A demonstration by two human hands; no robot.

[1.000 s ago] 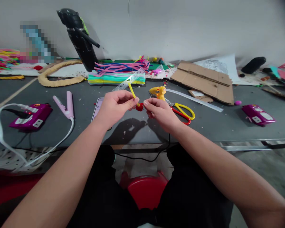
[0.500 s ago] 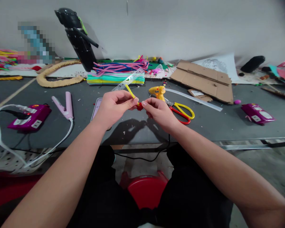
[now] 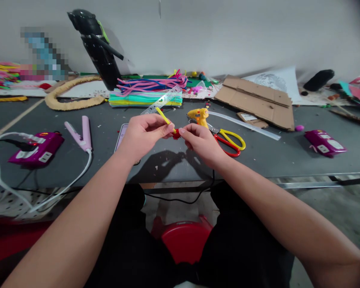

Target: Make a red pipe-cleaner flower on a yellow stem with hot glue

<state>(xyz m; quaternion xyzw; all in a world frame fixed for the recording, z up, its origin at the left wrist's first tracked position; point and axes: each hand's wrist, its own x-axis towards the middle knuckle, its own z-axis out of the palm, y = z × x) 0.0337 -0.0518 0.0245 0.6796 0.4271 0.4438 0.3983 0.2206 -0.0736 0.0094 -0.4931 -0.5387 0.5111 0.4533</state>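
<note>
My left hand point(image 3: 148, 134) is closed in a pinch on a yellow pipe cleaner point(image 3: 162, 115), whose free end sticks up toward the far side. A small red fuzzy piece point(image 3: 177, 134) sits between my two hands at the pipe cleaner's lower end. My right hand point(image 3: 199, 142) pinches the red piece from the other side; its exact shape is mostly covered by fingers. Beyond the right hand lie a yellow glue gun point(image 3: 199, 116) and scissors point(image 3: 232, 142) with red and yellow handles. A phone point(image 3: 121, 136) shows partly behind my left wrist.
Bundled pipe cleaners point(image 3: 147, 96) and a clear ruler point(image 3: 165, 99) lie behind my hands. A black thermos point(image 3: 99, 56) stands back left. A pink hair straightener point(image 3: 84, 134) and a purple power strip point(image 3: 37, 149) lie left. Cardboard point(image 3: 258, 102) and another purple power strip point(image 3: 325, 143) are right.
Both hands keep nearly the same pose and hold. The yellow pipe cleaner's free end has shifted very slightly left.
</note>
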